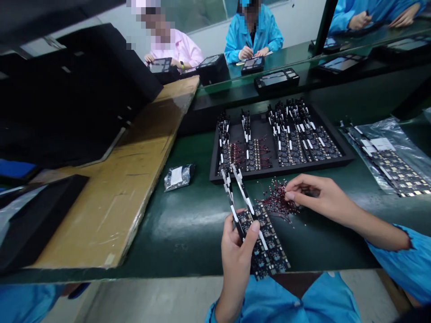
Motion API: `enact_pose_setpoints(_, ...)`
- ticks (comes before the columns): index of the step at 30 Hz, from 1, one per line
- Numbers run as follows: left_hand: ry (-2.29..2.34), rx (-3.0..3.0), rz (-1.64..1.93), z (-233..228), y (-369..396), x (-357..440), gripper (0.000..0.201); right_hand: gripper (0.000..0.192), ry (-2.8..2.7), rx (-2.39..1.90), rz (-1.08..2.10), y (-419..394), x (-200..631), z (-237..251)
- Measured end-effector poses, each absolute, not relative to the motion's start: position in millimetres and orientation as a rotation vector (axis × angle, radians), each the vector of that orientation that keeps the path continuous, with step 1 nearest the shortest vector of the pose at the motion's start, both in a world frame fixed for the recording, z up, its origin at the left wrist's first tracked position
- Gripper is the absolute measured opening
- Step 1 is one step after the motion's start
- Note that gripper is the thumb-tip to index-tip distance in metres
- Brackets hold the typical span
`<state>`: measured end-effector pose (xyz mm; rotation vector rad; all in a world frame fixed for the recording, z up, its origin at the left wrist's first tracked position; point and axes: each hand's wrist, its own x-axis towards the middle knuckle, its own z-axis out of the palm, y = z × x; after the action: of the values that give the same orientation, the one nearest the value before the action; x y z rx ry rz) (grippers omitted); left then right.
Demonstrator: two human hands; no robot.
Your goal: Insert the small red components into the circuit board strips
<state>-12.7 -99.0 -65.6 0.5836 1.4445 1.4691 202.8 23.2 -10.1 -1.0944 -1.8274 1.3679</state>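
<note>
My left hand point(240, 246) is closed on a black circuit board panel point(271, 242), thumb on top, near the table's front edge. Two long black-and-white strips point(244, 190) stick out from the panel's far end. Just beyond it lies a loose heap of thin red and black wires with small pale ends point(278, 197). At the right side of that heap, my right hand point(313, 193) has thumb and forefinger pinched together. Whatever is between those fingertips is too small to make out.
Behind the heap, a black tray point(239, 174) holds several similar panels, some with red wires. A clear bag point(407, 139) with panels lies right, a small silvery packet point(179, 177) left. Cardboard point(144, 179) covers the left side. People in pink point(182, 45) and blue point(272, 31) sit opposite.
</note>
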Motion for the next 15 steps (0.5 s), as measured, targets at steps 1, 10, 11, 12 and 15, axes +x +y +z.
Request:
enact_pose_setpoints(1, 1.435, 0.581, 1.478, -66, -99, -13, 0.045, 0.019, -1.808, -1.098, 1.397, 23, 203, -9)
enact_pose_setpoints(10, 1.372, 0.547, 1.508, -67, -98, -12, 0.039, 0.018, -1.789, -1.051, 1.53, 18, 206, -2)
enact_pose_setpoints(11, 1.352, 0.562, 1.52, -67, -98, -12, 0.039, 0.017, -1.805, -1.029, 1.525, 17, 206, -1)
enact_pose_setpoints(12, 1.33, 0.578, 1.532, -67, -98, -12, 0.039, 0.015, -1.826, -1.008, 1.52, 15, 206, 0)
enact_pose_setpoints(15, 1.279, 0.616, 1.543, -66, -99, -12, 0.044, 0.012, -1.936, -0.922, 1.501, 10, 204, 4)
